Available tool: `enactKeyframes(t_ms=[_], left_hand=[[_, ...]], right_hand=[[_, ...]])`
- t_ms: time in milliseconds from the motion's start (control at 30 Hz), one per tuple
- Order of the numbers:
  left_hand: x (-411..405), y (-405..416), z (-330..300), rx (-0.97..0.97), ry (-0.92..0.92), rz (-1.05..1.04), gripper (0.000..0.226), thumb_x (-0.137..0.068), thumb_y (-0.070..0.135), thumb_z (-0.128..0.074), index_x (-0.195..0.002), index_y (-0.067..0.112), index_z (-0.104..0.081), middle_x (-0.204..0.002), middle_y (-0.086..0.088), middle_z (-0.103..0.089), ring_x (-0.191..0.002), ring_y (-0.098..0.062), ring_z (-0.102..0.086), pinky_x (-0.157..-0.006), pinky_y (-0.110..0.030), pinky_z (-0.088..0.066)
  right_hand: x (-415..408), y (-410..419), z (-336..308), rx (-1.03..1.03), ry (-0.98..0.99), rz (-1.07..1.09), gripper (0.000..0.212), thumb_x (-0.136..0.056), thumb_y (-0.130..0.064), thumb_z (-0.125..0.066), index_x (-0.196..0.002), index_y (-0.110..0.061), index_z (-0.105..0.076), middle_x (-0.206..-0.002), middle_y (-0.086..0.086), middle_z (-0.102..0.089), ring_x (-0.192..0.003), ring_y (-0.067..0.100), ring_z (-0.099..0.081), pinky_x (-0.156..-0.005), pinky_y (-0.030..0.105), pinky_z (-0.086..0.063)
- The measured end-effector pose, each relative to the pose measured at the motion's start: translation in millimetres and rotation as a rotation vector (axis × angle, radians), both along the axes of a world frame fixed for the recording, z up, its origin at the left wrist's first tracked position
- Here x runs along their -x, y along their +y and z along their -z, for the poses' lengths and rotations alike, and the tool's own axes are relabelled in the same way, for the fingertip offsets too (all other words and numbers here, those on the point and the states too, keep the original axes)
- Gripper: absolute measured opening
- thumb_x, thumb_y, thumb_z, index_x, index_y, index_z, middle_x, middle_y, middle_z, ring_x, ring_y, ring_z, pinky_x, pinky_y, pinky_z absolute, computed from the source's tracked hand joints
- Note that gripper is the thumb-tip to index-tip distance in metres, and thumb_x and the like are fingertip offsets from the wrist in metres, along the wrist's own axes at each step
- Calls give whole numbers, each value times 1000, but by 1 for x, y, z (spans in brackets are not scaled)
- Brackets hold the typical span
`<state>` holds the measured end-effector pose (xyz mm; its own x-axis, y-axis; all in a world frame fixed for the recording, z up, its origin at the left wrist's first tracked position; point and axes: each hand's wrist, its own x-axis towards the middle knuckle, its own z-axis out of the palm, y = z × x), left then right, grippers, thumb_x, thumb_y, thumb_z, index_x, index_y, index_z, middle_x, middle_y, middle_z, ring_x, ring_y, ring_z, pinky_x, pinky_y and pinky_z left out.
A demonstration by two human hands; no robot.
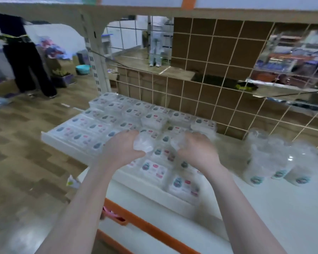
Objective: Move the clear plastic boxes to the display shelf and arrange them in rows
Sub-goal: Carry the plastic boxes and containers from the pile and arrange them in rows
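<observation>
Several clear plastic boxes (154, 169) with white labels lie flat in rows on the white display shelf (264, 208), running from near me to the far left end. Over the middle of these rows, my left hand (121, 147) grips crumpled clear plastic (142, 143), and my right hand (196, 149) grips more clear plastic (178, 142) at its fingers. Motion blur hides whether the two hands hold one piece or two. Both hands hover just above the boxes.
Clear round plastic containers (275, 162) in loose wrap stand on the shelf at the right. A wire grid (209, 92) backs the shelf, and an upper shelf (154, 10) overhangs it. An orange edge (145, 228) fronts the shelf. A person in dark trousers (26, 61) stands at left.
</observation>
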<state>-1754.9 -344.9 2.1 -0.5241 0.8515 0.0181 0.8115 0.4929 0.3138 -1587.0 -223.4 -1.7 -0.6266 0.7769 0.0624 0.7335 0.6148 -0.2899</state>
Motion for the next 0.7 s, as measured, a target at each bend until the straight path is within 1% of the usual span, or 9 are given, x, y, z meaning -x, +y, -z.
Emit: enactKeyframes(t_ms=[67, 200, 300, 400, 467, 533, 600, 633, 700], left_hand=[[30, 8, -2, 25, 24, 100, 66, -81, 35, -67, -139, 16, -41, -136, -6, -50, -118, -24, -51, -90, -30, -41], [77, 20, -3, 93, 45, 259, 68, -81, 37, -66, -140, 18, -39, -136, -7, -48, -121, -25, -48, -94, -32, -42], [97, 28, -4, 162, 43, 386, 69, -82, 38, -65, -142, 18, -36, -139, -7, -45, -124, -24, -45, -94, -30, -41], [107, 34, -4, 203, 33, 459, 71, -82, 38, -64, -143, 19, -34, -142, -5, -42, -126, -24, -43, -98, -32, -40], [112, 38, -3, 220, 34, 497, 72, -82, 40, -64, -144, 18, -34, -142, -5, -42, -127, -23, -43, -100, -31, -39], [115, 40, -2, 235, 40, 526, 74, -81, 41, -64, -144, 18, -33, -143, -5, -41, -127, -23, -42, -101, -31, -39], [116, 42, -2, 235, 64, 552, 76, -81, 44, -64, -145, 17, -33, -143, -5, -40, -127, -23, -42, -101, -33, -39], [115, 43, -1, 233, 78, 564, 77, -80, 45, -64, -145, 17, -32, -143, -5, -39, -127, -23, -42, -101, -33, -40], [113, 44, 0, 226, 102, 575, 80, -79, 48, -64, -145, 18, -32, -144, -5, -39, -127, -24, -42, -101, -34, -40]], right_hand=[[20, -3, 0, 17, -19, 87, 51, -84, -26, -53, -133, -15, -42, -125, 9, -50, -116, 26, -46, -83, 30, -42], [49, -9, 3, 46, -86, 220, 56, -85, -26, -55, -137, -16, -39, -131, 8, -48, -115, 27, -49, -83, 32, -46], [59, -15, 3, 52, -99, 287, 51, -84, -24, -55, -133, -16, -43, -123, 9, -52, -108, 25, -52, -76, 30, -46], [66, -18, -3, 138, -138, 345, 53, -84, -25, -55, -134, -14, -41, -120, 10, -52, -95, 23, -53, -64, 28, -45], [70, -17, -9, 177, -159, 360, 47, -84, -24, -55, -126, -6, -47, -112, 12, -56, -90, 24, -54, -58, 29, -40], [74, -15, -16, 196, -138, 385, 39, -82, -22, -58, -113, 2, -55, -100, 15, -61, -75, 21, -51, -51, 28, -34], [77, -15, -21, 186, -142, 398, 33, -82, -25, -60, -102, 1, -57, -90, 15, -60, -70, 20, -48, -49, 26, -32], [79, -15, -23, 181, -152, 395, 32, -81, -28, -61, -100, -1, -57, -90, 14, -60, -71, 20, -49, -49, 26, -32], [80, -12, -22, 193, -171, 383, 38, -80, -30, -62, -107, -3, -57, -98, 13, -61, -75, 21, -53, -52, 26, -35]])
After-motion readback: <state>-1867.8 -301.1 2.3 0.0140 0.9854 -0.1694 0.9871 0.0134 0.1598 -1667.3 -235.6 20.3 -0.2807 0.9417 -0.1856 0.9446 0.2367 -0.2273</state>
